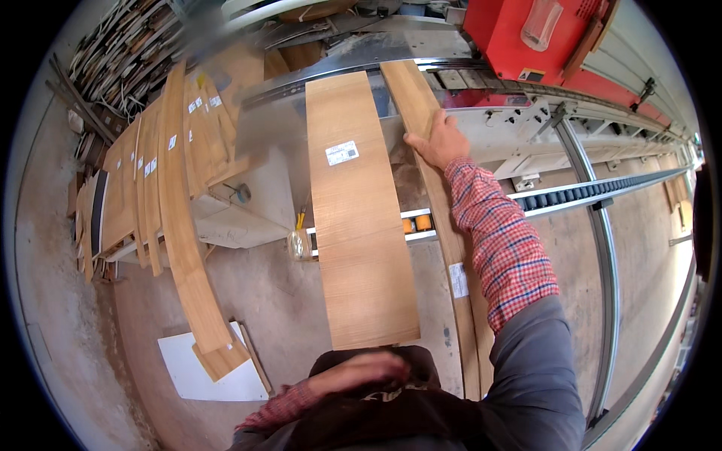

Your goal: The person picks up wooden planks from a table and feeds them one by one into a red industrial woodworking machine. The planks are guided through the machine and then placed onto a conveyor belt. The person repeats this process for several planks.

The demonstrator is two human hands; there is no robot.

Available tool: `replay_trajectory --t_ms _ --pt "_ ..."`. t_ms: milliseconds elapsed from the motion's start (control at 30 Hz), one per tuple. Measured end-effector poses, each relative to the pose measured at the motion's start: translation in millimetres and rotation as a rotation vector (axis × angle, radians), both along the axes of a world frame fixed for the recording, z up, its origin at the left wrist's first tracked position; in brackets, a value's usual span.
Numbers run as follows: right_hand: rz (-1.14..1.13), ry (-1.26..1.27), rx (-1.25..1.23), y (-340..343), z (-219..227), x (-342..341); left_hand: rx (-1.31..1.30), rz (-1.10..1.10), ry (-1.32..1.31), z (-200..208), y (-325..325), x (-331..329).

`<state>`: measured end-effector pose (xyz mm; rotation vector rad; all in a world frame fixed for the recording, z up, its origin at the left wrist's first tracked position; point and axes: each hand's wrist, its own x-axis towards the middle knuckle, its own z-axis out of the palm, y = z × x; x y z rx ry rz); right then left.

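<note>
The work takes place in a workshop with a dull, stained floor, which I inspect through the head camera. Nearest, the left hand lies across the front of the body, at the near end of a wide, flat, light-brown wooden board. It is motion-blurred; I cannot tell how far its fingers are open or whether they have hold of anything. The wide board points straight away from the body.

Farther out, the right arm is extended forward in a red-and-blue checked sleeve. The right hand is partly open, thumb spread from the fingers, resting on a long, narrow, light-brown wooden board to the right of the wide one. I cannot confirm whether its fingertips curl beneath the edge.

The sleeve covers part of the narrow board's right side. At its near end a lengthwise line shows; I cannot establish whether this is a second piece.

Count: one white label on the wide board, one white label on the narrow board, two orange rollers between them. Beyond stands one red machine housing, cut off above.
</note>
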<state>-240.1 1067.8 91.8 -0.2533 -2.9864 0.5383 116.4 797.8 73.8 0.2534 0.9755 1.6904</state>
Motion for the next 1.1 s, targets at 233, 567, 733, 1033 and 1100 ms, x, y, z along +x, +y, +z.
replay_trajectory --t_ms 233,567,733,1033,1100 --pt "0.000 0.046 0.010 3 -2 2 -0.612 0.990 0.689 53 -110 -156" --pt "0.018 0.010 -0.025 0 3 4 -0.239 0.834 0.053 -22 -7 -309" --pt "0.028 0.048 -0.003 -1 0 5 -0.236 0.878 0.061 -16 10 -313" --pt "0.016 0.105 0.037 -1 -9 1 -0.287 0.913 0.104 -17 25 -319" --pt "0.015 0.117 0.056 -3 -11 2 -0.288 0.928 0.122 -19 28 -319"
